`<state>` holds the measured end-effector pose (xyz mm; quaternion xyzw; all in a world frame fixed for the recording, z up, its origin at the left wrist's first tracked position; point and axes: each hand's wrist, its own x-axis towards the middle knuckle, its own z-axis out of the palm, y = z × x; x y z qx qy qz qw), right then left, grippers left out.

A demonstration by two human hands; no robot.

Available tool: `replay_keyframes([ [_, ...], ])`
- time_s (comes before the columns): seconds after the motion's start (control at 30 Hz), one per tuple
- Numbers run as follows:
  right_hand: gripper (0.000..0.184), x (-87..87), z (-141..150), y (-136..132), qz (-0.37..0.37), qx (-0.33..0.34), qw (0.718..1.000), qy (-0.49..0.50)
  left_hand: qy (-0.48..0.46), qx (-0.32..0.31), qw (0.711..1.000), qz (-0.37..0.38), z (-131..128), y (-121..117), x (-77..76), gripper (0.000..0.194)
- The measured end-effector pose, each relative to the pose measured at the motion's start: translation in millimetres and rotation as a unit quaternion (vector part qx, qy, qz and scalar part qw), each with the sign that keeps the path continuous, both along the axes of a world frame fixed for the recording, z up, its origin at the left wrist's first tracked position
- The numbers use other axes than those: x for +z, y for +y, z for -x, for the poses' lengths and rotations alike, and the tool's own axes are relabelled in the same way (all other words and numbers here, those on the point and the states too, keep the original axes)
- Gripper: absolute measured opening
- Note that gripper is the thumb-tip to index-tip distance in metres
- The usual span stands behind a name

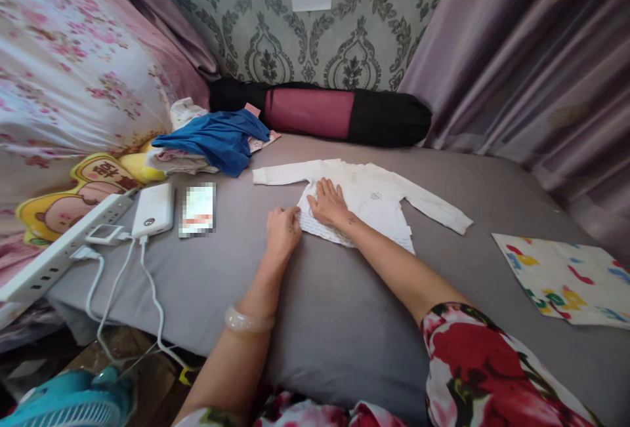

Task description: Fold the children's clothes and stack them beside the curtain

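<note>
Resting the right hand (329,204) flat, with fingers extended and gripping nothing, on the left half of a white long-sleeved shirt (378,214) spread mid-scene on a grey surface (467,178). Holding the left hand (284,227), with fingers curled, at the shirt's near left edge; impossible to tell whether pinching cloth. At left, with dark characters too unclear to read, on a yellow cushion (69,207).

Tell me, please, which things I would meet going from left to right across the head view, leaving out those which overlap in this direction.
White power strip → white device with a cable → small blurred card-like item → white shirt → pale item with colourful print.
</note>
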<state>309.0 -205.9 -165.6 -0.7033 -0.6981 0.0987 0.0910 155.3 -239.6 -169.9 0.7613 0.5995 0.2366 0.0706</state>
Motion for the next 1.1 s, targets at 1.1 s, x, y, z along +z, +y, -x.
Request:
replay_keyframes([
  [1.1,0.056,4.3,-113.0,-69.4,-0.010,-0.031,0.999,-0.012,0.000,-0.392,0.920,-0.004,-40.7,-37.4,9.4,0.036],
])
